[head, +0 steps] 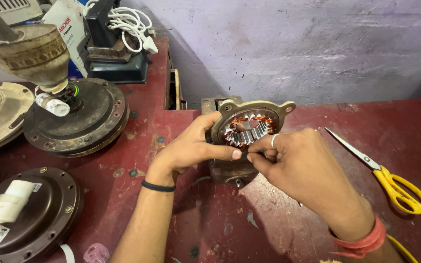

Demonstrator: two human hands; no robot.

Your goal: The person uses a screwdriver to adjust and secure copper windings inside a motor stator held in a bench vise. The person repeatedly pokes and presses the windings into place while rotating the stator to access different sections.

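A small round motor stator (249, 127) with copper windings and a tan metal frame stands tilted on a block on the dark red workbench (210, 219). My left hand (191, 148) grips its left rim, thumb pressed along the lower edge. My right hand (293, 163), a ring on one finger, pinches at the lower front of the stator, fingertips meeting the left thumb. What the right fingertips pinch is too small to tell.
Yellow-handled scissors (391, 180) lie at the right. Brown ceiling-fan motor housings (76, 119) (30, 214) sit at the left, one under a hanging fan canopy (30, 53). A white cable and plug (132, 27) rest on equipment at the back. A purple wall stands behind.
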